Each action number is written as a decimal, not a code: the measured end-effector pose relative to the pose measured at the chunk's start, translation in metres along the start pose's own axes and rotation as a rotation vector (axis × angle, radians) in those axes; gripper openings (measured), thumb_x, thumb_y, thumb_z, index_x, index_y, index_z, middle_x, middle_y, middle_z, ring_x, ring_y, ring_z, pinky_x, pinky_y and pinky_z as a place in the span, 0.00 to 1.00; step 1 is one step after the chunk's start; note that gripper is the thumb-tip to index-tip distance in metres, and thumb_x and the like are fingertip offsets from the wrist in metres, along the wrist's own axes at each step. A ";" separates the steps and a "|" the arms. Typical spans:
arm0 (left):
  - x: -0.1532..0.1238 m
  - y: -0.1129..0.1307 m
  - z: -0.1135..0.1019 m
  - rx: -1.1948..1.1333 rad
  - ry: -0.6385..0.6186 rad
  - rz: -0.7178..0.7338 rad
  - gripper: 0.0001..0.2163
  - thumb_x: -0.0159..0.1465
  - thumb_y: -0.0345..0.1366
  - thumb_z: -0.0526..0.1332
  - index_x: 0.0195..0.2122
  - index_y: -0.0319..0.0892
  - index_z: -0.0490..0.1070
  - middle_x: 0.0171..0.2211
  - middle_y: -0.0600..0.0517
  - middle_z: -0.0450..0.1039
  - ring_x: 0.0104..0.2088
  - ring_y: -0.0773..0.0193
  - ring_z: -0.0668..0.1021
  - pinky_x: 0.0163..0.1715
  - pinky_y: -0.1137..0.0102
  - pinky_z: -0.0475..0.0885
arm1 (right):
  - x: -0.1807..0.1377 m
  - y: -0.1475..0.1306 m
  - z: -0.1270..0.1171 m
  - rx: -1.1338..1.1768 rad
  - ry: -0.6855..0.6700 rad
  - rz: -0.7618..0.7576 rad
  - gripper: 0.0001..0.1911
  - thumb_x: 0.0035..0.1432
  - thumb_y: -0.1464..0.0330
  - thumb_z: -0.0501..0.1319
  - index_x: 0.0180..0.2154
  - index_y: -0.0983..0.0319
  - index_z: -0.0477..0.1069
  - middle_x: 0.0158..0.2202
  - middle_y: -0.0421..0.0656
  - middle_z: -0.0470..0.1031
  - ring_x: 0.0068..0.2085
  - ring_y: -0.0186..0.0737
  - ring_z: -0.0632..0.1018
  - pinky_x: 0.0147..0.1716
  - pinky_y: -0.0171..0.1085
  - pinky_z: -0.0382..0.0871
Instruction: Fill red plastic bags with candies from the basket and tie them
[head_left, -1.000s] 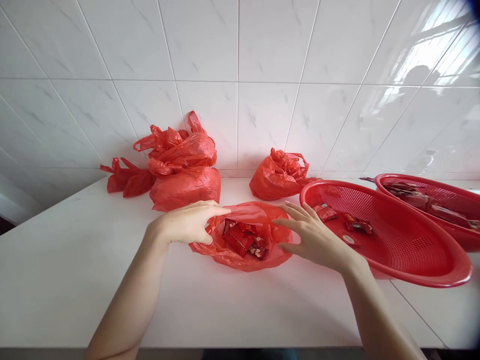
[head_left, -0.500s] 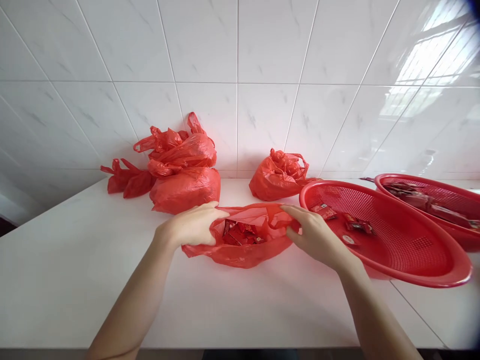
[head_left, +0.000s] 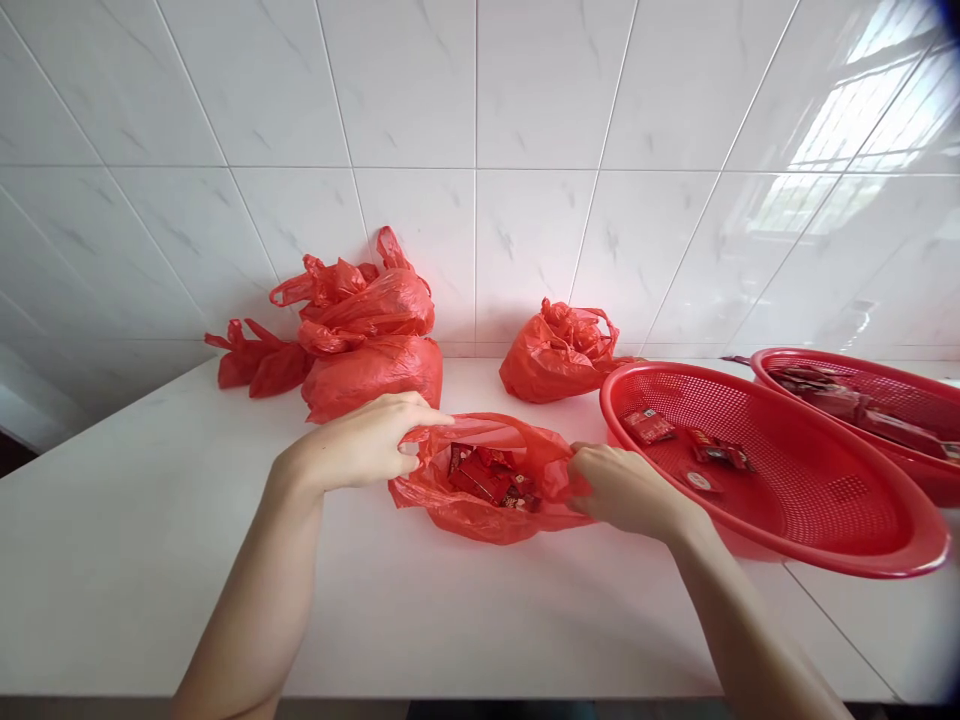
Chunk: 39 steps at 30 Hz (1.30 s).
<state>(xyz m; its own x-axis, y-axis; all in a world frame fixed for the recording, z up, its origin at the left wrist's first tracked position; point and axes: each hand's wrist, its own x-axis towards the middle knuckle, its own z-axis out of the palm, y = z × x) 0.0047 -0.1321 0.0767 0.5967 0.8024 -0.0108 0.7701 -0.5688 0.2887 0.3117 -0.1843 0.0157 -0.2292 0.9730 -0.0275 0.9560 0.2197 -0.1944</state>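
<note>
A thin red plastic bag (head_left: 487,527) stands on the white counter with its mouth spread wide. Inside it lie several small dark red packets (head_left: 484,477). My left hand (head_left: 367,440) grips the bag's left rim between thumb and fingers. On the opposite side, my right hand (head_left: 619,487) is closed on the bag's right edge, its fingertips partly hidden by the plastic. Just right of that hand is an oval red plastic basket (head_left: 832,490) holding a few red packets (head_left: 649,426).
Several tied red bags (head_left: 371,375) are piled at the back left, with a smaller red bag (head_left: 277,368) beside them. Another filled bag (head_left: 559,355) sits by the tiled wall (head_left: 420,80). A second red basket (head_left: 922,385) with packets stands at the far right of the counter (head_left: 450,630).
My left hand has shifted slightly left and up along the rim. The right hand has moved down and closed on the edge. The bag's mouth has changed shape and moved a little right.
</note>
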 end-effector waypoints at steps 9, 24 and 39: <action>0.012 0.008 -0.009 -0.574 0.879 0.194 0.12 0.60 0.39 0.67 0.45 0.47 0.78 0.53 0.49 0.74 0.44 0.60 0.80 0.48 0.62 0.78 | 0.005 -0.004 -0.033 1.094 0.569 -0.155 0.12 0.63 0.57 0.60 0.39 0.59 0.71 0.44 0.47 0.79 0.46 0.47 0.79 0.47 0.45 0.71; 0.028 0.019 -0.002 -0.724 0.963 0.447 0.11 0.58 0.35 0.68 0.43 0.44 0.78 0.53 0.46 0.72 0.57 0.50 0.73 0.56 0.56 0.74 | 0.028 -0.032 -0.049 1.164 0.633 -0.395 0.08 0.61 0.59 0.63 0.35 0.55 0.72 0.49 0.41 0.77 0.54 0.47 0.76 0.55 0.50 0.70; 0.037 0.042 0.018 -0.727 0.937 0.417 0.05 0.62 0.33 0.66 0.39 0.43 0.78 0.45 0.48 0.76 0.49 0.58 0.79 0.51 0.62 0.77 | 0.048 -0.054 -0.039 0.982 0.535 -0.644 0.30 0.53 0.61 0.71 0.57 0.56 0.69 0.59 0.47 0.70 0.60 0.47 0.71 0.61 0.48 0.64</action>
<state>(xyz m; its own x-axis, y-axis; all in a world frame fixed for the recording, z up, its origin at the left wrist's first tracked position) 0.0633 -0.1292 0.0716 0.1458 0.5750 0.8051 0.0821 -0.8180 0.5694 0.2559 -0.1472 0.0629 -0.2770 0.6692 0.6896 0.1145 0.7355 -0.6678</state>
